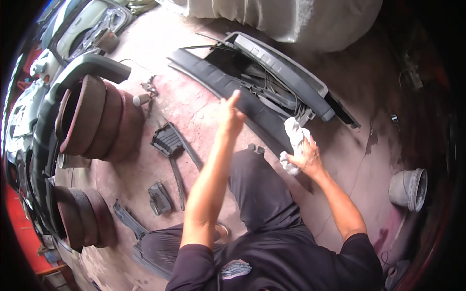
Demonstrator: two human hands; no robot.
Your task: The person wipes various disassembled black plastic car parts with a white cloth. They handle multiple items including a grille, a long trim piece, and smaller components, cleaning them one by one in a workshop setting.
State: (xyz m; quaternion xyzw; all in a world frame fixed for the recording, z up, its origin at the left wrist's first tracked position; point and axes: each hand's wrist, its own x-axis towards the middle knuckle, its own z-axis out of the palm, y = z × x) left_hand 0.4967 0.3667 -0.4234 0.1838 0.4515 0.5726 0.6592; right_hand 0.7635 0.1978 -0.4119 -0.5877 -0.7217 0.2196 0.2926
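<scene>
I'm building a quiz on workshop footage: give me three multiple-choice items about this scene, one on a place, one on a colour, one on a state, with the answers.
1. Where does the white rag lie?
A. Under the right hand, against the dark bumper part
B. Inside the grey bucket
C. On the stacked round drums

2. What colour is the person's shirt?
A. White
B. Black
C. Yellow

3. How is the left hand held?
A. Clenched around a tool
B. Flat on the floor
C. Raised and empty, fingers open

Answers:
1. A: the right hand presses the rag at the lower edge of the bumper part.
2. B: the sleeves and chest at the lower edge of the picture are black.
3. C: the left hand is lifted above the bumper part with nothing in it.
</scene>
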